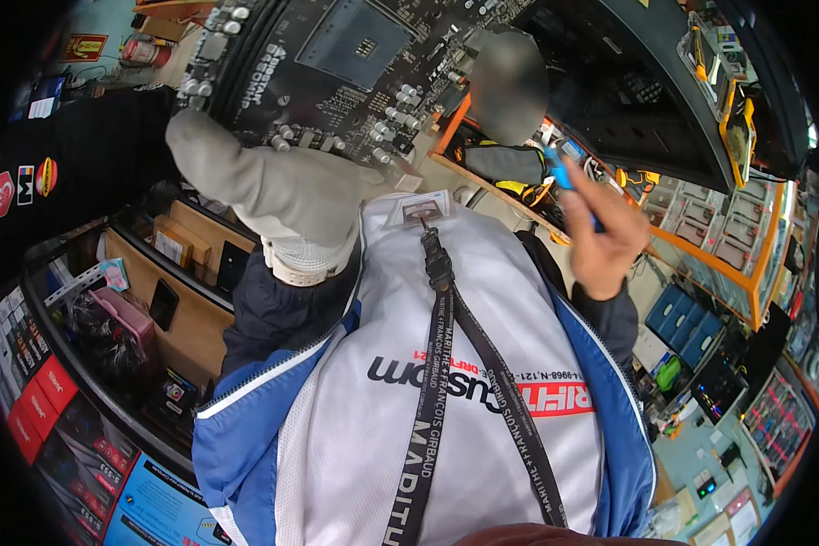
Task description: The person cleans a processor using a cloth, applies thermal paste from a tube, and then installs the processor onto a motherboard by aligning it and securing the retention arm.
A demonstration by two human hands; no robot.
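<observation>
We've got the mobo [307,107] up top, CPU socket [344,41] facing us, w/ silver caps [400,118] near its lower edge. Our L hand [282,187], grey-gloved, is at mobo's lower-left edge, thumb by the corner; other fingers mostly hidden, so can't tell if it's gripping. Our bare R hand [605,227] is lower right of mobo, apart from it, closed round a blue tool handle [557,171]; can't make out the tip. Right of mobo: big black panel [641,82]. Below mobo: our black lanyard [437,268] over a white shirt [555,446]. Lower left of mobo: smartphone [163,305].
</observation>
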